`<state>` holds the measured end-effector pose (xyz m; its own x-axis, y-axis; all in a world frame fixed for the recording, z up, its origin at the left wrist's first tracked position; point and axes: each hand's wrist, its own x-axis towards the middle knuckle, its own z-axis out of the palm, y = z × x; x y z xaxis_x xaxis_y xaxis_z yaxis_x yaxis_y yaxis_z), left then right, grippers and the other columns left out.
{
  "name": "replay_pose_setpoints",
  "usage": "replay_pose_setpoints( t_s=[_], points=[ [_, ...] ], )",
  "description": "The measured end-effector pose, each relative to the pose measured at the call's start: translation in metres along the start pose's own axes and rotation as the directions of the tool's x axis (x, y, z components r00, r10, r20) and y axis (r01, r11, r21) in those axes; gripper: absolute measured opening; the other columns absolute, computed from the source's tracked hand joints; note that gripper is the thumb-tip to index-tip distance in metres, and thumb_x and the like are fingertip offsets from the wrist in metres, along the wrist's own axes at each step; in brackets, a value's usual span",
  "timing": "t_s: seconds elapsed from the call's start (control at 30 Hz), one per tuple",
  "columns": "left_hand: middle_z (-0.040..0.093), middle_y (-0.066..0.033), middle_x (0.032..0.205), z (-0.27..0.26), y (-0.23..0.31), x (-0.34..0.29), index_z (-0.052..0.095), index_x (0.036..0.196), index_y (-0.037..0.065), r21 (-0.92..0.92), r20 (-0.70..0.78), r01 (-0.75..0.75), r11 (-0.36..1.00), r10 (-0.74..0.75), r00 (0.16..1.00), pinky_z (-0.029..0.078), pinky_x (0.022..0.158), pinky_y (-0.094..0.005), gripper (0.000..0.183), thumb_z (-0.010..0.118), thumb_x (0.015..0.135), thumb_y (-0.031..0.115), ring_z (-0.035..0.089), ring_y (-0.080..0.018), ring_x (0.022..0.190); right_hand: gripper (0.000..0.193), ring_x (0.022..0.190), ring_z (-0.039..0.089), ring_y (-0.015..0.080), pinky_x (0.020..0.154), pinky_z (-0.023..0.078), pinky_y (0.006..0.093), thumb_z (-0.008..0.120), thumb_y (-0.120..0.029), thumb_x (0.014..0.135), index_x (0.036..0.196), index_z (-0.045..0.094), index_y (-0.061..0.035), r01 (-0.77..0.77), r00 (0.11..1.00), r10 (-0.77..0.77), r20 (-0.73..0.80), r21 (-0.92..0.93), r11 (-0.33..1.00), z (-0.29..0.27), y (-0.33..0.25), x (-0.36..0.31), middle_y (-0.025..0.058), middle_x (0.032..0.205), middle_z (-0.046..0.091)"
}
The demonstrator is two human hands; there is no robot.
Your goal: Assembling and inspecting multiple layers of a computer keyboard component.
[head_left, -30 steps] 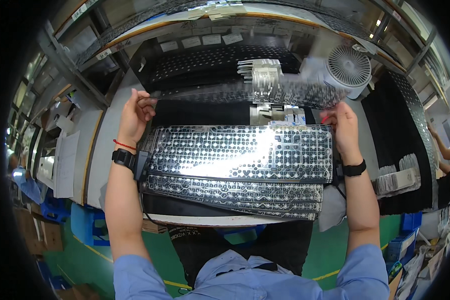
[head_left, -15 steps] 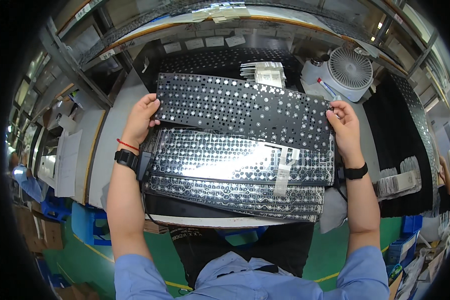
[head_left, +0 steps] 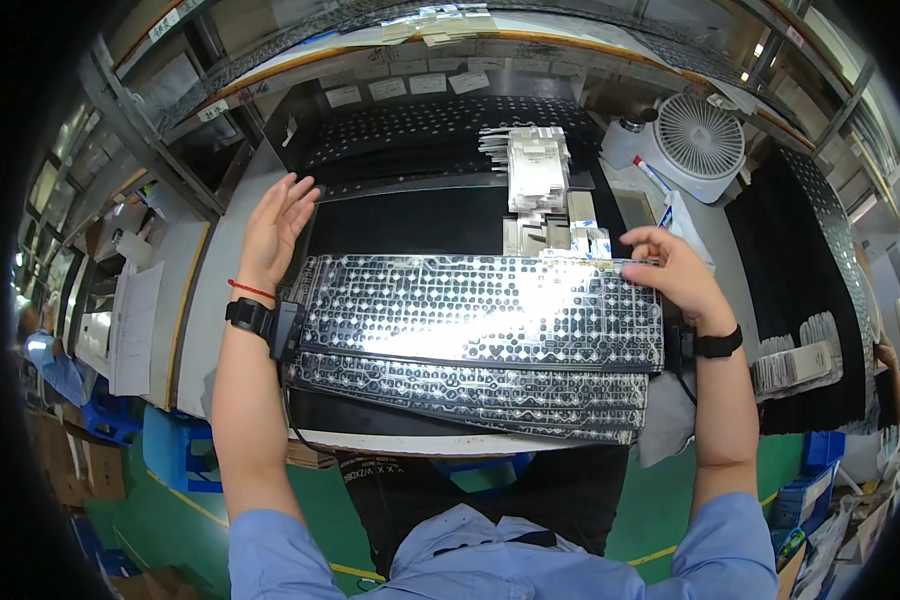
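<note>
My left hand (head_left: 278, 228) is open, fingers stretched and holding nothing, raised over the left end of the work surface. My right hand (head_left: 676, 272) is also open, its fingers apart and slightly curled, with the thumb at the upper right corner of a keyboard membrane sheet (head_left: 420, 310). That clear, glossy sheet with dark dots and traces lies in front of me, glare across its middle. More membrane sheets (head_left: 470, 398) are fanned beneath its near edge. Farther back lies a pile of black perforated sheets (head_left: 420, 125), with a bundle of white ribbon tails (head_left: 540, 170) on its right side.
A white fan (head_left: 700, 140) stands at the back right beside a bottle (head_left: 625, 140) and a red-tipped marker (head_left: 653, 175). Black sheets with white tails (head_left: 798, 365) lie to the right. Black clamp-like blocks (head_left: 288, 330) flank the stack. A shelf (head_left: 450, 42) spans the back.
Both hands have let go of the black perforated sheet, which now seems to lie on the back pile. My right hand has come lower and inward; a dark surface and more white tails now show.
</note>
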<state>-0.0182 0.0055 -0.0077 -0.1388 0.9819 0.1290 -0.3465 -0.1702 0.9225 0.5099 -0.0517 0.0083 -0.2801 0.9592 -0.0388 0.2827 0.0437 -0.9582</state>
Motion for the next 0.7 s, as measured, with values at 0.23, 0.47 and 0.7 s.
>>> replay_pose_setpoints(
  t_s=[0.23, 0.47, 0.7],
  points=[
    [0.063, -0.0149, 0.120, -0.006, 0.001, 0.000, 0.051, 0.131, -0.002, 0.170, 0.073, 0.097, 0.981, -0.111, 0.991, 0.054, 0.088, -0.0277, 0.038, 0.050, 0.103, 0.024, 0.064, -0.0188, 0.102, 0.024, 0.083, 0.059, 0.0077, 0.076, 0.047, 0.0233, 0.072, -0.012, 0.086, 0.106, 0.066, -0.0002, 0.141, 0.990, -0.132, 0.048, -0.368, 0.919, -0.002, 0.000, -0.001, 0.0020, 0.091, 0.066],
    [0.063, -0.0141, 0.122, 0.009, 0.002, -0.009, 0.052, 0.132, -0.001, 0.207, 0.150, 0.174, 0.963, -0.207, 0.967, 0.053, 0.088, -0.0267, 0.039, 0.054, 0.101, 0.023, 0.064, -0.0168, 0.099, 0.018, 0.079, 0.056, 0.0038, 0.070, 0.046, 0.0203, 0.068, -0.011, 0.091, 0.107, 0.065, -0.0016, 0.095, 0.978, -0.104, -0.179, -0.058, 0.994, 0.004, 0.002, 0.001, -0.0023, 0.089, 0.063],
    [0.065, -0.0064, 0.119, 0.004, -0.006, -0.010, 0.052, 0.133, 0.000, 0.434, 0.277, 0.123, 0.892, -0.262, 0.924, 0.048, 0.082, -0.0185, 0.042, 0.063, 0.094, 0.009, 0.060, -0.0060, 0.095, 0.016, 0.084, 0.058, 0.0050, 0.075, 0.047, 0.0202, 0.064, -0.008, 0.093, 0.108, 0.064, -0.0014, 0.164, 0.965, -0.145, -0.218, 0.076, 0.983, 0.005, 0.004, 0.003, 0.0000, 0.094, 0.064]
  ],
)
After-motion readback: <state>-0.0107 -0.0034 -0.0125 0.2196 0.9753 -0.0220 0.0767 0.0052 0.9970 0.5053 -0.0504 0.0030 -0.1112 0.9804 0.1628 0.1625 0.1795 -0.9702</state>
